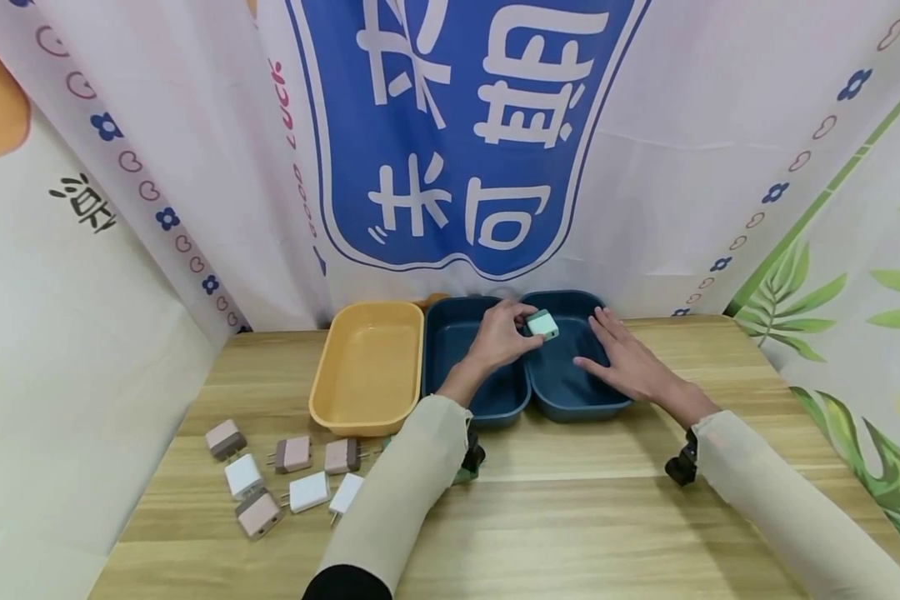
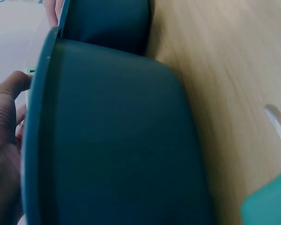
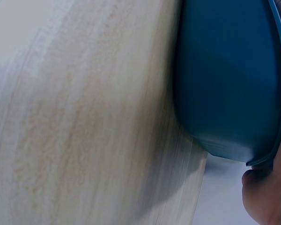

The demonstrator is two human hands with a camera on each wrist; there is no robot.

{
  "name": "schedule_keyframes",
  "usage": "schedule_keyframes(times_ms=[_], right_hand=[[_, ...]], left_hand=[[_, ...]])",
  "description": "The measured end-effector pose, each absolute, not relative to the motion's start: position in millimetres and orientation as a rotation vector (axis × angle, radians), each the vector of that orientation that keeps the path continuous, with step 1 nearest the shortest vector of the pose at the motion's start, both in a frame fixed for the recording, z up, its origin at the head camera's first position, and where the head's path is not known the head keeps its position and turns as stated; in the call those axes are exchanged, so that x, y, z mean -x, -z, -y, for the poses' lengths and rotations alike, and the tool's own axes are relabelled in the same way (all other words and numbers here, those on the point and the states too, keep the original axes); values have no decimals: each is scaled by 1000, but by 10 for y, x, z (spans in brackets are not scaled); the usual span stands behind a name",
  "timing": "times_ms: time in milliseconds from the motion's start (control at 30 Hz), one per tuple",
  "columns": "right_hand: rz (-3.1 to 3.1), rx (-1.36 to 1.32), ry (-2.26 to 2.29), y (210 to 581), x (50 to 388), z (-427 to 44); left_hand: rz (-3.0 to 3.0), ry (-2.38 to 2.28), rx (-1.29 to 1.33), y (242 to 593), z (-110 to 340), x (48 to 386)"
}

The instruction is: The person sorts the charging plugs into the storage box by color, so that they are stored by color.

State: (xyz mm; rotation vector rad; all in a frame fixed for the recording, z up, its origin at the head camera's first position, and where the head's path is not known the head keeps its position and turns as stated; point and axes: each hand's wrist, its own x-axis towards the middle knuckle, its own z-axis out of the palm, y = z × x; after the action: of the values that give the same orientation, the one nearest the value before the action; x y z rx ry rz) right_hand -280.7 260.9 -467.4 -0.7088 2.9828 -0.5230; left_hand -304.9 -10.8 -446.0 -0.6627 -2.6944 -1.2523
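Observation:
My left hand (image 1: 497,335) pinches a small mint-green charger plug (image 1: 543,325) between thumb and fingers, over the left side of the right-hand dark blue tray (image 1: 562,392). My right hand (image 1: 632,360) has its fingers extended at that tray's right rim, thumb over the inside. Beside it, the other dark blue tray (image 1: 450,333) lies partly behind my left hand and wrist. In the left wrist view, a tray wall (image 2: 122,136) hides much of the left hand (image 2: 4,122). The right wrist view shows a blue tray's outer wall (image 3: 229,79) close to the right hand (image 3: 271,192).
A yellow tray (image 1: 367,367) stands left of the blue ones. Several chargers, pink-and-brown (image 1: 258,512) and white (image 1: 309,492), lie on the wooden table (image 1: 570,517) at the front left. Green items (image 1: 465,477) show partly under my left sleeve. A printed curtain (image 1: 645,208) hangs behind.

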Motion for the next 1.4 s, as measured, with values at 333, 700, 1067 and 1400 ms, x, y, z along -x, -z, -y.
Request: schedule_keyframes(times_ms=[333,700,1067,1400], right_hand=[[-2995,698,523,4670,2776,-2611],[-2983,708,535,4680,2771,-2616],[-2988,707,517,4676,2777,-2617],[-2988,713,497,4658,2779,-2593]], left_hand=[[2706,1284,622,4478,64,3039],[2711,1260,649,4453,72,3047],[2698,1258,714,4407,164,3007],[2713,1177,737,4394,325,2953]])
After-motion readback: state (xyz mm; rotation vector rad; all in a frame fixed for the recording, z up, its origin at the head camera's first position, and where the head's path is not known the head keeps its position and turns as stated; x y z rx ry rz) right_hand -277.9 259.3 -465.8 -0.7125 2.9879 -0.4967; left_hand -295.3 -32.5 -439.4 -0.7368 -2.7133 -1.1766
